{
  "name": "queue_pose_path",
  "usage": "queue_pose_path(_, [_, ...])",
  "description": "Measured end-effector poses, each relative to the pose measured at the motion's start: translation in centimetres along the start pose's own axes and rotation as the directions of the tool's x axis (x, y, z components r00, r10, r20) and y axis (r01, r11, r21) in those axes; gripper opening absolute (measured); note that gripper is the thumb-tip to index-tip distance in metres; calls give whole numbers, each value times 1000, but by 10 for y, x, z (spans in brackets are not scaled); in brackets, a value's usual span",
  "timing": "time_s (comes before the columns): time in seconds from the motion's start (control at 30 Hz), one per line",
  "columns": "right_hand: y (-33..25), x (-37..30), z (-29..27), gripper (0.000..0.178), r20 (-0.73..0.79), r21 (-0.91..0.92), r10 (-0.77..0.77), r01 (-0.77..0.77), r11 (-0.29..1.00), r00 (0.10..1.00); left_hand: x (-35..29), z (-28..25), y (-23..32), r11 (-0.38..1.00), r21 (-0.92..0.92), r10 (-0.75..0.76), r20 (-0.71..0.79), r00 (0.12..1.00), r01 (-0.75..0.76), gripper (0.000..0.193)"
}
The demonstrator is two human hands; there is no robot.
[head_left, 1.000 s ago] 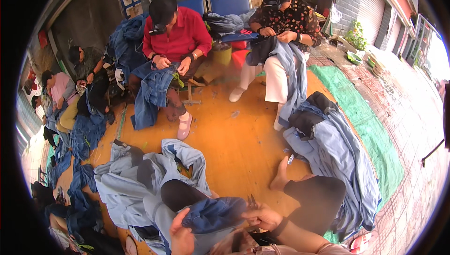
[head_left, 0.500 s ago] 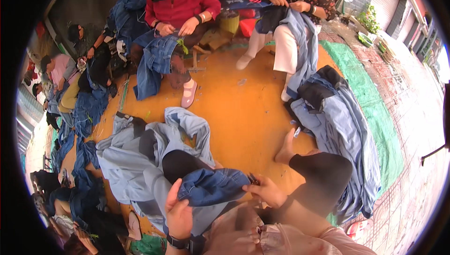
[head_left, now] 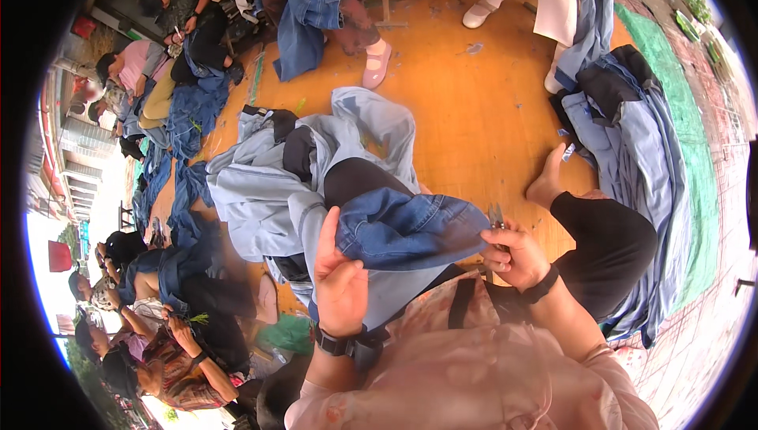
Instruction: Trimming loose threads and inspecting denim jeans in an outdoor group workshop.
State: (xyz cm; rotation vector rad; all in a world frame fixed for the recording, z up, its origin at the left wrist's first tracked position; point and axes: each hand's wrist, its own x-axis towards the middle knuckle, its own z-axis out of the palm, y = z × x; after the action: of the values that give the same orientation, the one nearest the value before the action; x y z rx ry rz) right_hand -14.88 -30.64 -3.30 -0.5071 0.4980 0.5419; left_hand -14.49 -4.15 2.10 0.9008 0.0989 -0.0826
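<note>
A dark blue denim piece [head_left: 407,229] is spread between my hands above my lap. My left hand [head_left: 341,288] holds its left end. One finger and the thumb of that hand stick out, spread apart; the other fingers are hidden by the cloth. My right hand [head_left: 517,256] is closed around small metal snips [head_left: 496,217], blades pointing up, at the denim's right end. Whether it also pinches the cloth I cannot tell. Light blue denim garments [head_left: 260,185] with dark patches are heaped beyond and left of my left hand, partly over my leg.
Another pile of light blue denim [head_left: 632,153] lies to the right of my bent leg. Beneath everything is an orange floor sheet [head_left: 466,98], with a green sheet [head_left: 699,193] along its right. Several people sit with denim at the far side and left. A pink shoe [head_left: 267,300] is at left.
My view has tilted and shifted, so the scene sits higher and further right, and more people show at the lower left. My right hand's snips now point up beside the denim's edge.
</note>
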Motion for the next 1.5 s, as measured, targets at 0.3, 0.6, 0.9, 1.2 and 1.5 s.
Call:
queue_pose_path(0.3, [0,-3,-9,21,83,-285,-78,99,954,993,-1,-13,1,996,-86,-20,-30,999,18,67])
queue_pose_path(0.6, [-1,-11,2,20,149,-339,13,39,940,989,-5,-29,-1,998,-52,-36,-24,999,35,59])
queue_pose_path(0.9, [2,1,-14,17,-35,-691,-403,269,671,915,-5,-4,10,987,154,39,-13,999,-36,58])
queue_pose_path(1.2, [-2,10,-21,19,-72,-772,-452,238,590,889,-8,28,14,956,290,-11,-112,994,43,66])
queue_pose_path(1.5, [-1,10,-22,19,-51,-774,-446,246,583,894,-4,14,13,993,65,-95,-37,995,98,63])
